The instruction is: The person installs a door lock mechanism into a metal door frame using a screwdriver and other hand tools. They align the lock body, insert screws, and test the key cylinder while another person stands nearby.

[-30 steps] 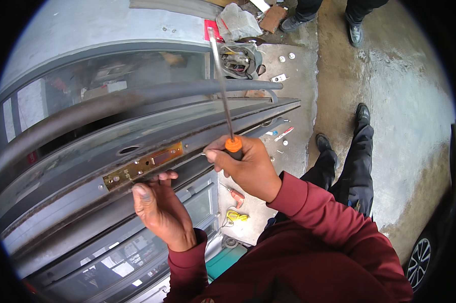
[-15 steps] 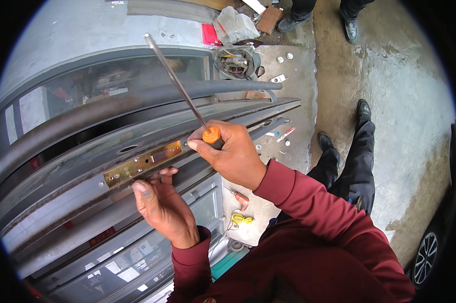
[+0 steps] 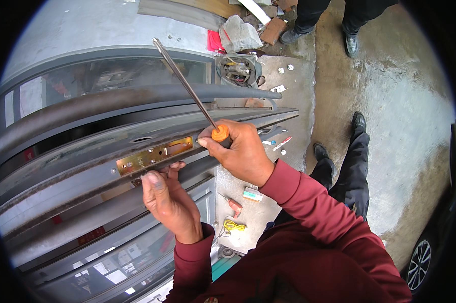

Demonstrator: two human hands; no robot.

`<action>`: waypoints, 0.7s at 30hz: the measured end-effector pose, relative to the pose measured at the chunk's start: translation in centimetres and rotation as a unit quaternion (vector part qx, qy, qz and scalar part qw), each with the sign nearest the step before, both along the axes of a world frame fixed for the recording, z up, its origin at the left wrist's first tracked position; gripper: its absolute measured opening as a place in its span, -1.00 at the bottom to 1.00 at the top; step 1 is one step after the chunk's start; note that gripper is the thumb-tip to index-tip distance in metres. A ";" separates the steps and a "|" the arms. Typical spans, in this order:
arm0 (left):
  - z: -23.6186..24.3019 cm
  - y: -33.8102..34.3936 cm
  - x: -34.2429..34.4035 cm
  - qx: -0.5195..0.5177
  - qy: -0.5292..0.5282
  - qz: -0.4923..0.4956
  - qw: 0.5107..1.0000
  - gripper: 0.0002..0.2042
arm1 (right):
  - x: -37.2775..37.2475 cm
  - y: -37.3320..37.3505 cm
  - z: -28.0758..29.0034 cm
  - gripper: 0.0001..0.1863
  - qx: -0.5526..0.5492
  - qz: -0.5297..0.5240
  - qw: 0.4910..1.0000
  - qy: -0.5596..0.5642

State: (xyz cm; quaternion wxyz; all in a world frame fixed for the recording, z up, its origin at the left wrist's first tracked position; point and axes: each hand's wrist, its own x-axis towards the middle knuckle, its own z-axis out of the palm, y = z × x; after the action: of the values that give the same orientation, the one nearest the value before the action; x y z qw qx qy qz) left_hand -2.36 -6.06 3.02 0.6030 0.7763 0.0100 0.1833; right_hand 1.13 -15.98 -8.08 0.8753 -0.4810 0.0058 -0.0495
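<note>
My right hand (image 3: pixel 245 154) is closed round a screwdriver (image 3: pixel 190 91) with an orange and black handle; its long metal shaft points up and left, away from the door. That hand's thumb and forefinger pinch at the door edge (image 3: pixel 71 194), by the right end of a brass-coloured lock plate (image 3: pixel 157 154). The plate lies set into the edge, with holes and a slot in it. My left hand (image 3: pixel 172 204) is just below the plate, thumb and fingers curled against the lower side of the edge. Its fingertips are partly hidden, and what they pinch does not show.
A long round handle bar (image 3: pixel 137 96) runs beyond the door edge. An open tool bag (image 3: pixel 238 70) sits on the ground at the far side. Nearer lie a red drill (image 3: pixel 233 206), a yellow cord (image 3: pixel 234 225) and a small box (image 3: pixel 252 195). Another person's shoes (image 3: pixel 351 45) stand at the top.
The view has shifted slightly, so both hands and the plate appear a little further right. The small box by the drill has come into sight. My right hand still holds the screwdriver.
</note>
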 end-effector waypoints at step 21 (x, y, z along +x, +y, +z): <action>0.0 0.7 0.0 -0.003 -0.005 -0.038 0.999 -0.71 | 0.0 0.1 0.3 -0.91 0.012 0.034 0.999 0.025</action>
State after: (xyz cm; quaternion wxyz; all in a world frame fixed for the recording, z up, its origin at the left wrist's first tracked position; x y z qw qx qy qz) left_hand -2.36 -5.37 3.00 0.6116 0.7737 -0.0220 0.1641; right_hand 1.13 -15.83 -7.81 0.8819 -0.4713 0.0119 -0.0081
